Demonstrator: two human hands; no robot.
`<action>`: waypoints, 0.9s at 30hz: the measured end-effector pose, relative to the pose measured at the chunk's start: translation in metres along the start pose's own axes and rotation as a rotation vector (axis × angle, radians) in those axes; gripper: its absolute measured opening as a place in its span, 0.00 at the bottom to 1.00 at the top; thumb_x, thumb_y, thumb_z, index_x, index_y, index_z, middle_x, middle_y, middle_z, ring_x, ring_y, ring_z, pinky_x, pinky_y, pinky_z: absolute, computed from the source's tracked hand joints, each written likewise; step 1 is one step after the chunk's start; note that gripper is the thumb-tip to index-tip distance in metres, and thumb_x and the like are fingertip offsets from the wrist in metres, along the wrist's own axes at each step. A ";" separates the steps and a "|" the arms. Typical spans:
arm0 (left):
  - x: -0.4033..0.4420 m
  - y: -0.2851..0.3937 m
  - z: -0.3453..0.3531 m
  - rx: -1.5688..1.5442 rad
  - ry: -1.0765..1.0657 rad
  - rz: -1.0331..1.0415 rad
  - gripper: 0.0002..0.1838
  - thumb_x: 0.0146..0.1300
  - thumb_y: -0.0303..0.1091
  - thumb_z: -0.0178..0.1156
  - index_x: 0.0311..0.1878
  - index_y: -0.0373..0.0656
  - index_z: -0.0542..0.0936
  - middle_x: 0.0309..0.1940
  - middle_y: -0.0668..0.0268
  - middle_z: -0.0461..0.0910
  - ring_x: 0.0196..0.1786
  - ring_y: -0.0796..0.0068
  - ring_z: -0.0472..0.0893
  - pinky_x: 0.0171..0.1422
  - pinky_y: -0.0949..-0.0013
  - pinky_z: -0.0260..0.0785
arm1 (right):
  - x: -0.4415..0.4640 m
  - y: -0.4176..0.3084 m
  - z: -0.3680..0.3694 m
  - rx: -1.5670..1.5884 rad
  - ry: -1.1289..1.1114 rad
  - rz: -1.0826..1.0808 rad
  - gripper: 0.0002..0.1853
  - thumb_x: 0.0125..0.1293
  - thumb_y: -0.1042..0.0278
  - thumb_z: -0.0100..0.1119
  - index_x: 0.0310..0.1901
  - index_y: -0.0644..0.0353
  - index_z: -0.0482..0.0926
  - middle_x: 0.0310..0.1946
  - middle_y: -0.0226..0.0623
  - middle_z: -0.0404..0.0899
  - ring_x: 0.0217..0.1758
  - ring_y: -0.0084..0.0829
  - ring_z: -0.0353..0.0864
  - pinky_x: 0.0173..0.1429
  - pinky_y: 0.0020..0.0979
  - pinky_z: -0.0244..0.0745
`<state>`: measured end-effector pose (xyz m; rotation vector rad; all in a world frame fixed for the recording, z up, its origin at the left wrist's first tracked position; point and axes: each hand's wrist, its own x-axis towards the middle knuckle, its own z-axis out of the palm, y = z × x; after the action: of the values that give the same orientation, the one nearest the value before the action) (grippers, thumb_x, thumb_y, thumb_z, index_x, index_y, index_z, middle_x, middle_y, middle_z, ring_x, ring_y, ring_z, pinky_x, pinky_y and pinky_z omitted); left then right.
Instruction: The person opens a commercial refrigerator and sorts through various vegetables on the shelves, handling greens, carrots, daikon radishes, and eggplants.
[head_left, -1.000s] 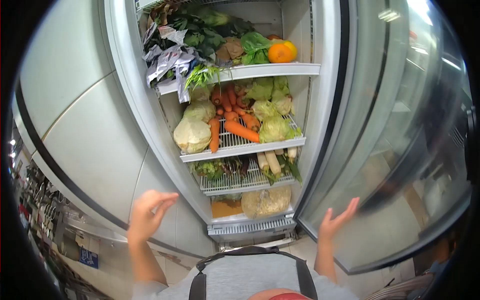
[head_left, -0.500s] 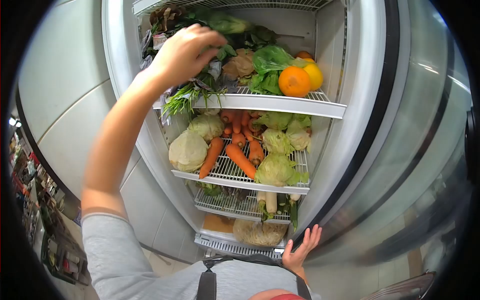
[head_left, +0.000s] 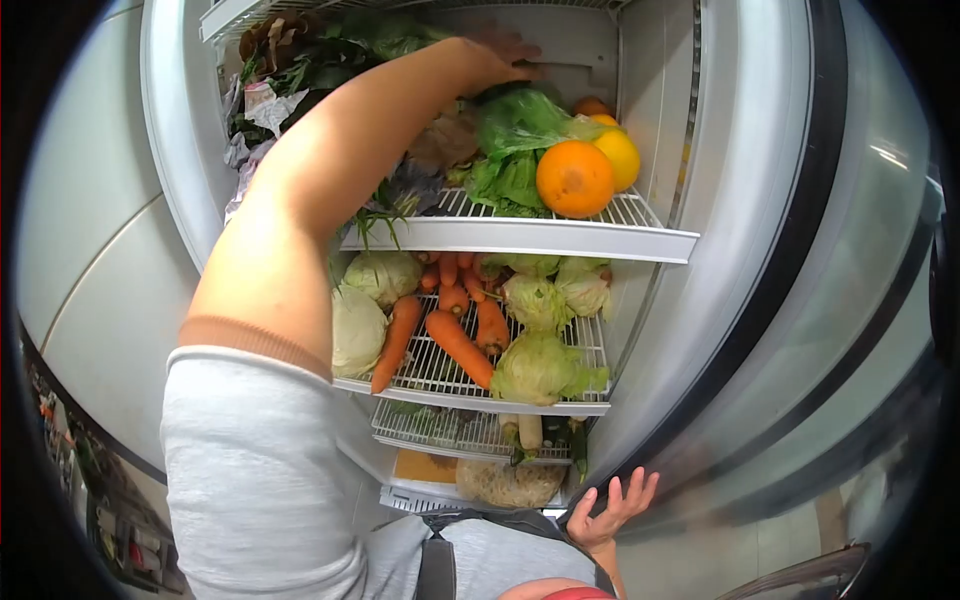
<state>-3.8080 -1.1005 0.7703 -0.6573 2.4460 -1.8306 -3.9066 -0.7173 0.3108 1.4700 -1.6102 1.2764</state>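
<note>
My left hand (head_left: 503, 52), blurred by motion, reaches deep into the upper shelf of an upright fridge. Its fingers look stretched out and apart, just above a green plastic bag (head_left: 525, 120) with leafy greens (head_left: 508, 182). Beside the bag lie an orange (head_left: 575, 179) and a yellow round fruit (head_left: 618, 160). My forearm passes over leafy bunches and wrapping paper (head_left: 273, 108), hiding part of them. Low at the right, my right hand (head_left: 612, 510) is held with fingers spread by the edge of the open fridge door (head_left: 800, 290); whether it touches the door I cannot tell.
The middle shelf (head_left: 480, 400) holds carrots (head_left: 458, 348), cabbages (head_left: 385, 275) and lettuces (head_left: 540, 368). White radishes (head_left: 530, 430) and dark green vegetables lie below. A filled clear bag (head_left: 510, 482) sits at the bottom. A tiled wall (head_left: 90, 250) stands at left.
My left hand has moved right and farther back, from over the leafy bunches to above the green bag. The view has come closer to the shelves. My right hand's fingers have spread.
</note>
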 end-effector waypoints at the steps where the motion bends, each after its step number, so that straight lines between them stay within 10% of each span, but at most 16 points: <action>1: 0.006 0.003 0.005 -0.044 -0.070 0.013 0.53 0.42 0.24 0.69 0.72 0.66 0.56 0.74 0.65 0.50 0.74 0.56 0.56 0.74 0.52 0.55 | 0.007 0.000 0.002 -0.028 0.038 -0.028 0.30 0.58 0.75 0.52 0.65 0.57 0.62 0.70 0.52 0.54 0.74 0.63 0.46 0.72 0.60 0.43; 6: 0.024 -0.010 0.012 -0.187 -0.177 0.075 0.57 0.33 0.23 0.73 0.72 0.63 0.58 0.73 0.63 0.53 0.72 0.55 0.59 0.73 0.53 0.56 | 0.038 0.002 0.015 -0.011 0.165 -0.130 0.28 0.58 0.76 0.52 0.63 0.49 0.65 0.70 0.46 0.56 0.74 0.61 0.46 0.73 0.59 0.42; 8: 0.040 -0.022 -0.014 -0.446 -0.539 0.093 0.55 0.33 0.23 0.73 0.70 0.57 0.62 0.71 0.60 0.57 0.71 0.54 0.60 0.72 0.55 0.58 | 0.051 0.001 0.015 -0.010 0.150 -0.135 0.26 0.58 0.76 0.52 0.60 0.50 0.67 0.69 0.46 0.57 0.74 0.60 0.45 0.73 0.59 0.40; 11: 0.052 -0.026 -0.025 -0.549 -0.264 0.159 0.53 0.33 0.25 0.74 0.69 0.53 0.64 0.69 0.56 0.60 0.71 0.55 0.61 0.71 0.59 0.60 | 0.057 0.002 0.015 -0.019 0.152 -0.141 0.24 0.58 0.77 0.52 0.57 0.49 0.67 0.69 0.46 0.57 0.75 0.59 0.42 0.74 0.58 0.38; 15: 0.034 0.014 -0.074 -0.676 -0.422 0.503 0.66 0.26 0.36 0.80 0.75 0.54 0.53 0.72 0.54 0.54 0.74 0.52 0.53 0.75 0.47 0.52 | 0.070 0.002 0.012 -0.045 0.183 -0.151 0.24 0.58 0.77 0.52 0.57 0.49 0.67 0.69 0.46 0.56 0.75 0.59 0.41 0.74 0.58 0.37; 18: 0.005 0.043 -0.068 -0.724 -0.389 0.300 0.71 0.24 0.42 0.81 0.76 0.55 0.49 0.74 0.56 0.52 0.76 0.51 0.48 0.76 0.42 0.47 | 0.071 0.006 0.011 -0.081 0.164 -0.135 0.22 0.58 0.77 0.52 0.56 0.50 0.68 0.69 0.46 0.56 0.75 0.58 0.41 0.74 0.58 0.36; 27: -0.006 -0.004 -0.037 -0.694 -0.315 0.164 0.37 0.41 0.28 0.69 0.61 0.49 0.74 0.55 0.58 0.76 0.59 0.57 0.75 0.60 0.58 0.68 | 0.075 0.010 0.015 -0.104 0.178 -0.153 0.19 0.57 0.77 0.51 0.51 0.49 0.72 0.67 0.46 0.59 0.75 0.55 0.42 0.74 0.55 0.38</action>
<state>-3.8107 -1.0651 0.7840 -0.6631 2.7658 -0.7202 -3.9291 -0.7606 0.3708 1.3487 -1.3997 1.1834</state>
